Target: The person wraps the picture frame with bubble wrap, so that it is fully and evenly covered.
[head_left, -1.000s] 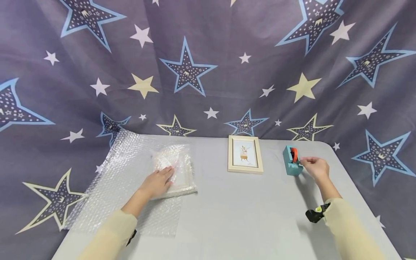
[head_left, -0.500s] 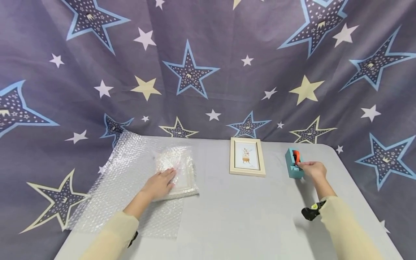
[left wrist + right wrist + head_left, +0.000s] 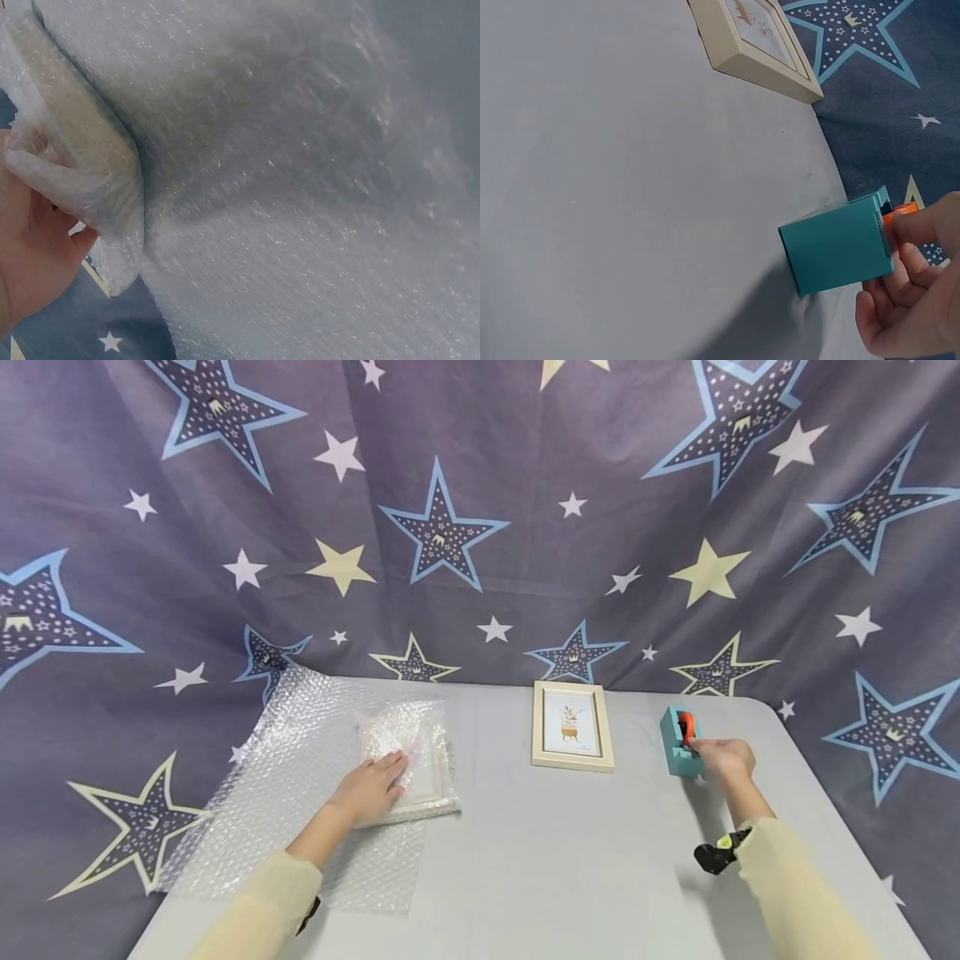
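On the left side of the table, a picture frame wrapped in bubble wrap (image 3: 431, 777) lies on a larger spread of clear bubble wrap (image 3: 277, 793). My left hand (image 3: 367, 792) rests over its near left part, fingers extended. In the left wrist view a fold of the wrap (image 3: 67, 184) lies over the fingers, with the thumb below. At the right, a teal tape dispenser (image 3: 836, 247) holds an orange-red tape roll (image 3: 687, 724). My right hand (image 3: 727, 762) is at its cutter end, thumb and index finger pinching the tape; the tape end itself is hidden.
A cream picture frame (image 3: 572, 762) with a potted-plant print lies at the back of the white table (image 3: 540, 860), between the wrapped frame and the dispenser. A dark star-patterned curtain (image 3: 480, 435) hangs right behind the table and along its sides.
My right hand has moved left from beside the dispenser onto its front, fingertips now at the tape. The left hand stays on the wrapped frame. The head view has shifted slightly.
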Demonstrator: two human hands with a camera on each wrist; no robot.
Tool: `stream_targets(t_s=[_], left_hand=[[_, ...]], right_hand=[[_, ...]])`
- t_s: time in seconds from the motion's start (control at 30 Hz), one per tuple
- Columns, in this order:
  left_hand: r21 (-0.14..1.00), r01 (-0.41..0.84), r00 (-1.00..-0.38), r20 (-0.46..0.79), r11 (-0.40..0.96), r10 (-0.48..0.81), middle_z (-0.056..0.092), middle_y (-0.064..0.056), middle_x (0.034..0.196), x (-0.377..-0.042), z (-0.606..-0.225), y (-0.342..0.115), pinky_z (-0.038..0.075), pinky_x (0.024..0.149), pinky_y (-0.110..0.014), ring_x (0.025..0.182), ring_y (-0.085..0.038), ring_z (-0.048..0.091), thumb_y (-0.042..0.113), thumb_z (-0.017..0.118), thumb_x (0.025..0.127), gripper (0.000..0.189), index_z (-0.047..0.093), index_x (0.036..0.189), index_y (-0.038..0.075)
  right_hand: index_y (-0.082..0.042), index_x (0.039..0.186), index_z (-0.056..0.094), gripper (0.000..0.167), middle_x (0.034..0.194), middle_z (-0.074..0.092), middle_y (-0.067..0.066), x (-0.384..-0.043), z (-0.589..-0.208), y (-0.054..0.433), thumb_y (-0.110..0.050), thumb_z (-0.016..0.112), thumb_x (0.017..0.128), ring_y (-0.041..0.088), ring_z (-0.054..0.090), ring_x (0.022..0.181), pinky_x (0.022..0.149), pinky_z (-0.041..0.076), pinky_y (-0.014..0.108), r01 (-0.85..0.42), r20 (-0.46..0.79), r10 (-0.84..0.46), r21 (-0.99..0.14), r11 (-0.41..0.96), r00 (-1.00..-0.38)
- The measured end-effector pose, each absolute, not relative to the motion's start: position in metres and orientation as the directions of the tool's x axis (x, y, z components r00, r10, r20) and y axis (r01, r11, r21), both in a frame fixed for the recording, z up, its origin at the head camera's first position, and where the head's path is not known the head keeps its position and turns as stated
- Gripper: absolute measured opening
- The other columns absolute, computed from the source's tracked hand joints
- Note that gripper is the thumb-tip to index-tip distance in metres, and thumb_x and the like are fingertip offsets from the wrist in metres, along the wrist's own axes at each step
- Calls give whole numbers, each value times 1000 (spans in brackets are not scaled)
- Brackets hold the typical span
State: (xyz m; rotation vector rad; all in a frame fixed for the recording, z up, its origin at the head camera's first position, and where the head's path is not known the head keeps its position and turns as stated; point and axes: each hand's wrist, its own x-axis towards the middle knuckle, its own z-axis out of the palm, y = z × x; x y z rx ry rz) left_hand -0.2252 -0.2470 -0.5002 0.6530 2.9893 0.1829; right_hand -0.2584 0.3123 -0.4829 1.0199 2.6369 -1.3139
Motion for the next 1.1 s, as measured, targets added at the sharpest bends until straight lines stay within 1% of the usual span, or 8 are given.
stream_targets(t_s=[0.17, 0.3, 0.47, 0.73, 0.8, 0.9, 1.0, 1.1], left_hand=[[137, 413, -905, -48, 901, 422, 43, -20, 149, -225, -501, -247, 31, 116, -57, 139, -36, 41, 25, 49, 98, 53, 42, 143, -1], [143, 414, -904, -53, 899, 424, 42, -20, 149, -224, -501, -246, 31, 116, -57, 139, -36, 40, 25, 49, 98, 53, 42, 143, -1], [137, 414, -904, -53, 900, 424, 42, -21, 149, -224, -501, -246, 31, 116, -57, 140, -36, 40, 25, 49, 98, 53, 41, 143, -2], [144, 410, -907, -38, 901, 419, 43, -22, 148, -223, -497, -246, 31, 115, -58, 139, -37, 41, 23, 49, 98, 52, 42, 142, -3], [140, 410, -907, -44, 901, 420, 42, -21, 149, -223, -497, -246, 31, 116, -57, 139, -37, 40, 24, 49, 98, 52, 41, 143, -3], [135, 408, -907, -50, 903, 418, 42, -21, 150, -222, -498, -247, 30, 116, -57, 140, -36, 40, 24, 48, 98, 53, 41, 143, -2], [137, 404, -909, -50, 904, 413, 42, -20, 150, -223, -499, -247, 29, 117, -57, 140, -36, 39, 25, 48, 98, 53, 40, 143, -2], [144, 401, -910, -52, 904, 412, 41, -21, 150, -223, -499, -247, 29, 117, -57, 141, -36, 38, 25, 48, 98, 53, 40, 143, -2]], right_hand=[[9, 113, 64, 44, 121, 61, 29, -256, -486, 310, -28, 60, 90, 39, 55, 110, 97, 46, 49, 534, -254, 543, -713, 454, -801], [9, 110, 66, 39, 118, 62, 28, -255, -489, 309, -24, 56, 92, 40, 56, 107, 90, 49, 49, 491, -186, 519, -679, 546, -834], [8, 93, 68, 30, 98, 68, 26, -256, -492, 308, -20, 55, 90, 41, 60, 90, 72, 48, 45, 367, 9, 459, -588, 721, -888], [7, 79, 62, 21, 83, 67, 29, -259, -493, 300, -12, 57, 86, 49, 58, 80, 74, 38, 58, 209, 282, 333, -391, 896, -900], [7, 80, 62, 21, 84, 66, 30, -259, -492, 299, -12, 56, 86, 50, 58, 82, 75, 36, 59, 210, 282, 328, -378, 902, -902], [7, 85, 64, 24, 92, 67, 30, -261, -486, 300, -14, 52, 88, 49, 58, 90, 79, 36, 58, 268, 191, 385, -449, 852, -903], [6, 91, 67, 27, 98, 68, 27, -264, -479, 304, -16, 52, 87, 45, 59, 94, 79, 42, 52, 343, 69, 453, -555, 758, -889], [7, 95, 69, 30, 101, 68, 26, -267, -472, 307, -18, 56, 85, 42, 59, 95, 72, 47, 42, 395, -31, 479, -613, 685, -878]])
